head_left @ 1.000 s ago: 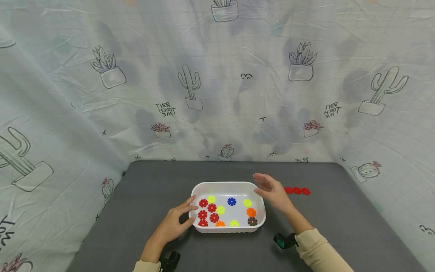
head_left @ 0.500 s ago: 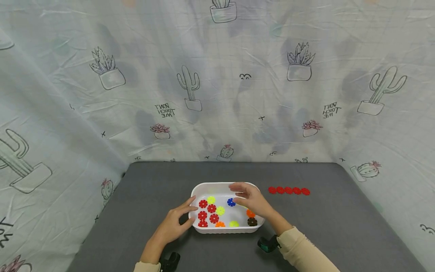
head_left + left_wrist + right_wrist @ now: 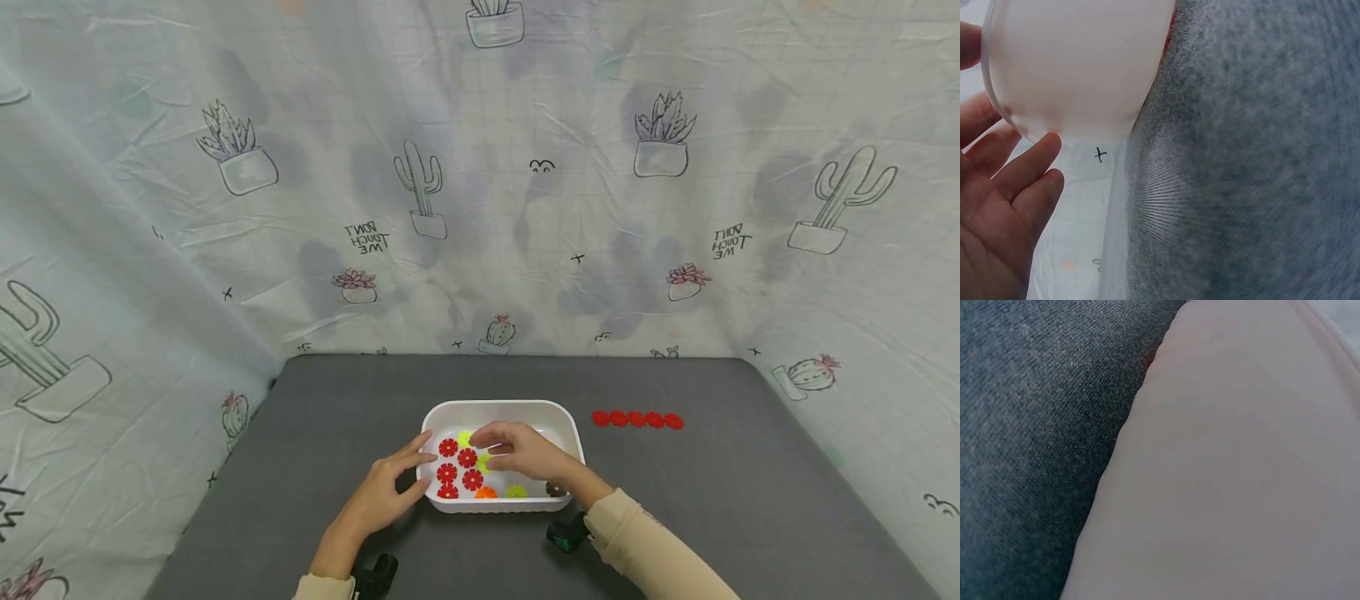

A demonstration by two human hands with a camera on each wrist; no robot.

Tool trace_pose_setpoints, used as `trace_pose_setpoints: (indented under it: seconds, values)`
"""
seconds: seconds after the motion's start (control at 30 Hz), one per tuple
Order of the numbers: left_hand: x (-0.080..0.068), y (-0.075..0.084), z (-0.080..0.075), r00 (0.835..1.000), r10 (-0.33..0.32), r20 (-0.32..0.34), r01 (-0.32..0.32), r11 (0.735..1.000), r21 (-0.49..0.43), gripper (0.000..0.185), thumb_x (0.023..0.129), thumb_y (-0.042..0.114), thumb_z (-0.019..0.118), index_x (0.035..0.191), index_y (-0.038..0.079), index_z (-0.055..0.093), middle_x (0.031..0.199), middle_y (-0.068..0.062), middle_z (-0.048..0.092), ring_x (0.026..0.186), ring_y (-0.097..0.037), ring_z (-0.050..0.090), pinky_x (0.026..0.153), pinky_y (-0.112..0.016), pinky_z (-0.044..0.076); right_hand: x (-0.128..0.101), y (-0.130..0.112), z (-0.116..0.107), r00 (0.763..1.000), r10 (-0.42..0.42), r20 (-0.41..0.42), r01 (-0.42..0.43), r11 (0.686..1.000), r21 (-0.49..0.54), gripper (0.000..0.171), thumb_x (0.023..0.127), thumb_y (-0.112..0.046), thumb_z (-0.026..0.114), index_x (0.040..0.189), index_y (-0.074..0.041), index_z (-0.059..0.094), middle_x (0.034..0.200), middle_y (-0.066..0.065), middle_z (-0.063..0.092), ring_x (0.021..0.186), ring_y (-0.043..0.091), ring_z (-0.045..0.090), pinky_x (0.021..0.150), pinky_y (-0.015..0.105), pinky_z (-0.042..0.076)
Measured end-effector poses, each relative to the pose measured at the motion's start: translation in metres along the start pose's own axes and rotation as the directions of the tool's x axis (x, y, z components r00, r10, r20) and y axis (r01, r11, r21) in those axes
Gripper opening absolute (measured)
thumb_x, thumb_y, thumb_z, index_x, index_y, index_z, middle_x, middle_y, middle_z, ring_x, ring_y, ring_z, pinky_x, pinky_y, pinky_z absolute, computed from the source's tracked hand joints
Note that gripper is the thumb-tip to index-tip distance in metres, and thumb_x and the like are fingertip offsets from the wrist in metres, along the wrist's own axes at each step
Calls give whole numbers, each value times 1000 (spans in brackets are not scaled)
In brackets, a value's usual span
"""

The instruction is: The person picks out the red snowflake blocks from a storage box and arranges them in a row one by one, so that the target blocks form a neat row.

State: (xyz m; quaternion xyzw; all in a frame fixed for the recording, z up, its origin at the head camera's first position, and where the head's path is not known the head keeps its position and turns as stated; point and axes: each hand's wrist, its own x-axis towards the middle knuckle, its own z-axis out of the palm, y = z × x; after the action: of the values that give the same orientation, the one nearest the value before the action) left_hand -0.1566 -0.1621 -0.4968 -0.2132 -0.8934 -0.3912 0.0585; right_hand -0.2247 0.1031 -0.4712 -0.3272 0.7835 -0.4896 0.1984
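1. Head view. A white tray (image 3: 573, 433) stands on the grey counter (image 3: 315, 467) and holds small toothed discs in red, yellow, orange and brown. The left hand (image 3: 382, 492) rests with nearly straight fingers against the tray's left wall. The right hand (image 3: 525, 450) reaches over the tray, fingertips bent down just beside the red discs (image 3: 459, 472); whether it pinches one cannot be told. A row of red discs (image 3: 636, 419) lies apart on the counter, right of the tray. Judged by look, the discs are light, stiff plastic, best pinched by the toothed rim; they may slide on the smooth tray floor.
2. Left wrist view. The left hand (image 3: 997, 212) lies open, fingertips touching the tray's white outer wall (image 3: 1079, 62).
3. Right wrist view. Only the tray's pale wall (image 3: 1241, 475) and the counter (image 3: 1035, 425) show; the hand is out of sight.
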Motion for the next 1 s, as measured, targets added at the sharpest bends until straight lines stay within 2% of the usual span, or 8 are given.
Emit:
trace_pose_setpoints:
  seconds: [0.1, 0.37, 0.53, 0.67, 1.0]
  values:
    - [0, 0, 0, 1000, 4, -4, -4, 1000, 6, 32, 89, 25, 65, 118, 12, 67, 147, -5, 44, 131, -26, 47, 100, -55, 41, 4, 1, 3, 999, 8, 50, -7, 1000, -22, 33, 88, -2, 62, 121, -5, 61, 123, 14, 63, 116, 29, 58, 100, 40, 46]
    - [1, 1, -1, 1000, 10, -8, -10, 1000, -5, 32, 88, 22, 66, 118, 12, 67, 147, -4, 44, 131, -24, 47, 101, -54, 41, 13, 2, 7, 988, 27, 153, -15, 996, -85, 31, 86, 0, 62, 116, -4, 64, 118, 10, 66, 113, 26, 60, 101, 38, 46]
    - [1, 2, -1, 1000, 5, 0, -5, 1000, -13, 32, 88, 22, 66, 118, 12, 67, 147, -5, 44, 131, -24, 47, 101, -54, 41, 16, 5, 11, 983, 82, 165, -59, 988, -140, 32, 84, -1, 64, 115, -10, 66, 115, 1, 68, 110, 14, 60, 100, 32, 46]
    - [1, 2, -2, 1000, 1, -1, -1, 1000, -3, 32, 88, 22, 66, 118, 12, 67, 146, -5, 45, 131, -25, 47, 101, -54, 41, 17, 6, 13, 982, 98, 164, -61, 975, -214, 33, 83, -3, 64, 113, -15, 68, 113, -7, 67, 106, 7, 59, 99, 29, 46]
    - [1, 2, -1, 1000, 11, -2, -11, 1000, -10, 33, 87, 19, 66, 118, 10, 67, 146, -6, 45, 131, -26, 47, 101, -55, 40, 18, 6, 17, 978, 115, 177, -62, 959, -278, 34, 83, -2, 64, 113, -18, 68, 116, -10, 66, 105, 5, 57, 101, 31, 44]
